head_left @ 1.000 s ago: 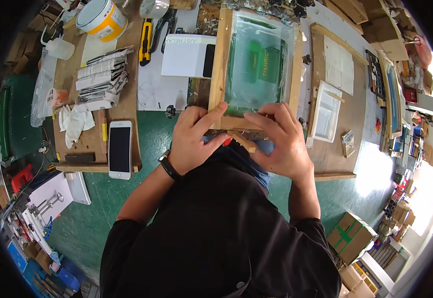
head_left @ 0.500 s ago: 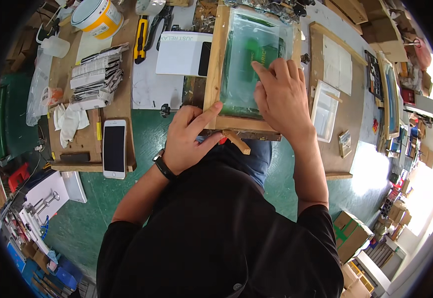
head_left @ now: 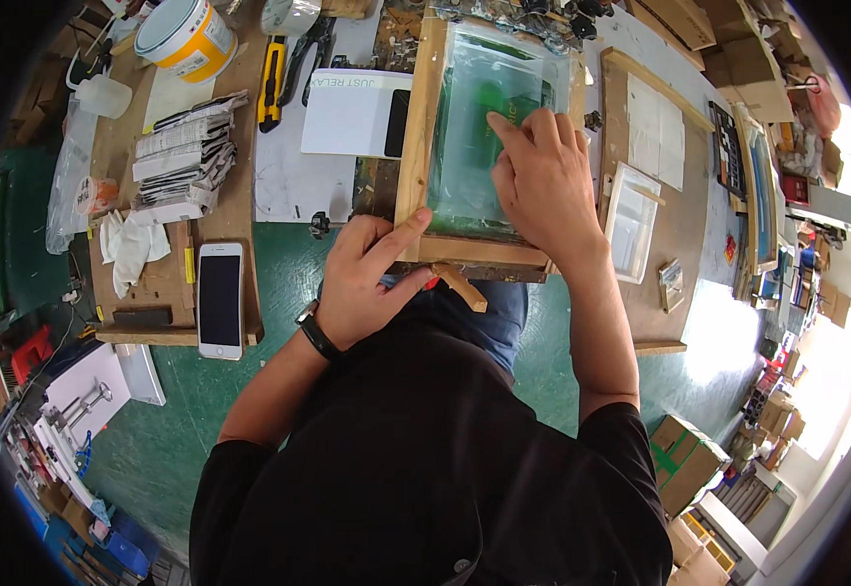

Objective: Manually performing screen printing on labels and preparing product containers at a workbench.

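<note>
A wood-framed printing screen (head_left: pixel 416 146) with a green, translucent mesh (head_left: pixel 465 181) lies in front of me. My left hand (head_left: pixel 367 273) grips its near left corner, index finger on top of the wood and thumb below. Over the mesh is my right hand (head_left: pixel 548 186), its index finger stretched out to the green printed area; it holds nothing, and the other fingers are bent. Whether the fingertip presses on the mesh I cannot tell. A short wooden stick (head_left: pixel 462 289) juts out under the near edge of the frame, beside my left thumb.
Left of the screen lie a white box (head_left: pixel 347 122) and a yellow utility knife (head_left: pixel 271 88). Farther left are folded newspapers (head_left: pixel 181 161), a phone (head_left: pixel 219 298), a white glove (head_left: pixel 132 252) and a paint bucket (head_left: pixel 189 44). On the right board sits a white tray (head_left: pixel 631 220).
My right index finger has shifted slightly left and toward the far side over the mesh. My left hand keeps its hold on the frame corner. The whole view has moved a little.
</note>
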